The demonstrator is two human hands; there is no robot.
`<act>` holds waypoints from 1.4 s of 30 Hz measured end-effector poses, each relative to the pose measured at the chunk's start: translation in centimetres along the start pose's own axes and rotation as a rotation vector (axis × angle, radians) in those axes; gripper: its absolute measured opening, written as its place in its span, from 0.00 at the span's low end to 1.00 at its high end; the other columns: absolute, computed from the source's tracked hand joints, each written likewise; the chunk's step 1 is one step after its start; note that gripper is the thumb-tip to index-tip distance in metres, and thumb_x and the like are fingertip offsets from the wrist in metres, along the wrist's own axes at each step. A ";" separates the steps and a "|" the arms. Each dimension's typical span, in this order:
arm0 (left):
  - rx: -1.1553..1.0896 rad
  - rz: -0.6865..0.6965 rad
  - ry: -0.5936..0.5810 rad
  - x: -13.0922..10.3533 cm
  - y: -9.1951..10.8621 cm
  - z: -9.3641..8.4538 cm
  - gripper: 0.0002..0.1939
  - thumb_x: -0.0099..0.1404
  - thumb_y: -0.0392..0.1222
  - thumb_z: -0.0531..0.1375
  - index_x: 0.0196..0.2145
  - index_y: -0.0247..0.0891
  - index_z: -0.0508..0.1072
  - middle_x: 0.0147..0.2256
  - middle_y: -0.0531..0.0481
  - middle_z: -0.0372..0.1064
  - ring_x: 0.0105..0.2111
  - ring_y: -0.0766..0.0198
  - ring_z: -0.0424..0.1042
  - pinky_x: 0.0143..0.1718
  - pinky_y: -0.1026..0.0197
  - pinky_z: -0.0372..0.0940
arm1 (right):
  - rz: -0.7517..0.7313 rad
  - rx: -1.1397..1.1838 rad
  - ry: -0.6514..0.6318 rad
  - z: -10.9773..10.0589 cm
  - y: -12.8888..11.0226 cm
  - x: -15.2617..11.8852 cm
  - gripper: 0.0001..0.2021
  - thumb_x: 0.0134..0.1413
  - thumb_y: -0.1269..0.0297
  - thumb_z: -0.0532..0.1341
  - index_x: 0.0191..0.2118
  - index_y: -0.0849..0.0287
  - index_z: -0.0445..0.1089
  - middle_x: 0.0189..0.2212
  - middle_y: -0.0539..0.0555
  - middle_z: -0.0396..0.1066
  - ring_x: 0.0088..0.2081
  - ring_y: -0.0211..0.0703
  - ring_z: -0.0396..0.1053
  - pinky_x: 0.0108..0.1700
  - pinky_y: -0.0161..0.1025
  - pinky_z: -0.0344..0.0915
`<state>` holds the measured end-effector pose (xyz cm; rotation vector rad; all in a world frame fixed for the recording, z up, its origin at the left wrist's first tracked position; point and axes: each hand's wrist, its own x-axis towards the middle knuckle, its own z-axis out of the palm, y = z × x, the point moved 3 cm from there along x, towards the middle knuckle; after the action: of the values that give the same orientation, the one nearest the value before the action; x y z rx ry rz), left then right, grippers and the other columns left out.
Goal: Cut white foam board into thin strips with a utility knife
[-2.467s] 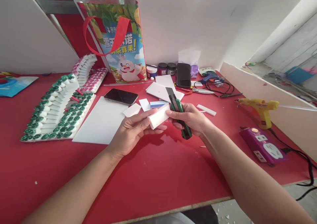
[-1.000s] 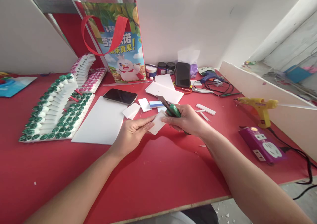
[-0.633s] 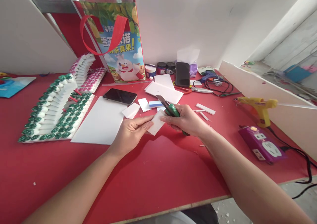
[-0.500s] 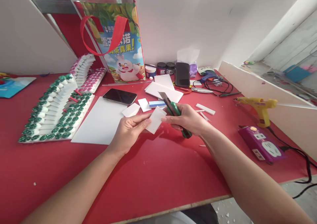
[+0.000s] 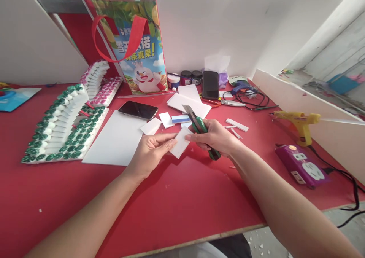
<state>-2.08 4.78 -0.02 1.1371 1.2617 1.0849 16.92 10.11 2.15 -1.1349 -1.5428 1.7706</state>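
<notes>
Between thumb and fingers, my left hand (image 5: 154, 149) pinches a small white rectangular piece (image 5: 180, 144) by its left side, above the red table (image 5: 159, 212). A green utility knife (image 5: 200, 125) is held in my right hand (image 5: 215, 138), its blade out and pointing up to the left. My right thumb touches the upper right edge of the white piece. Small white cut pieces (image 5: 151, 126) and a blue-striped strip (image 5: 181, 119) lie just beyond my hands. A large white sheet (image 5: 114, 140) lies to the left, partly behind my left hand.
A phone (image 5: 138, 110) touches the large sheet. Green-dotted white models (image 5: 62, 125) stand left, near a colourful bag (image 5: 142, 52). Scissors (image 5: 232, 103), paint jars (image 5: 186, 78) and a black phone (image 5: 210, 85) are at the back. A yellow glue gun (image 5: 302, 125) and purple power strip (image 5: 302, 166) are right.
The white piece has shifted slightly down and turned a little in my fingers. My left hand has moved slightly right. The knife stays in my right hand.
</notes>
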 end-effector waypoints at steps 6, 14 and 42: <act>-0.273 -0.064 -0.222 0.0 0.3 0.5 0.21 0.65 0.50 0.63 0.52 0.38 0.77 0.41 0.43 0.80 0.38 0.53 0.80 0.42 0.54 0.75 | 0.064 0.126 0.017 -0.5 0.3 0.3 0.18 0.37 0.62 0.75 0.24 0.60 0.64 0.13 0.42 0.55 0.17 0.29 0.51 0.19 0.31 0.46; -0.354 0.075 -0.293 -0.5 1.0 0.9 0.21 0.66 0.43 0.63 0.56 0.43 0.74 0.51 0.44 0.76 0.46 0.48 0.78 0.51 0.46 0.72 | 0.075 0.295 0.027 -1.5 -0.2 0.2 0.18 0.35 0.64 0.77 0.26 0.62 0.66 0.17 0.41 0.54 0.18 0.25 0.47 0.19 0.30 0.43; -0.045 0.147 -0.031 -0.5 0.9 0.3 0.22 0.63 0.48 0.65 0.54 0.44 0.75 0.51 0.47 0.76 0.44 0.54 0.78 0.50 0.56 0.72 | -0.070 0.223 0.059 -0.8 -0.6 0.4 0.21 0.33 0.60 0.77 0.26 0.60 0.64 0.16 0.43 0.58 0.19 0.29 0.52 0.21 0.33 0.46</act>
<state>-1.77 4.36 0.91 1.2231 1.1372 1.1942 17.35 10.97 2.65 -1.0026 -1.2973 1.7938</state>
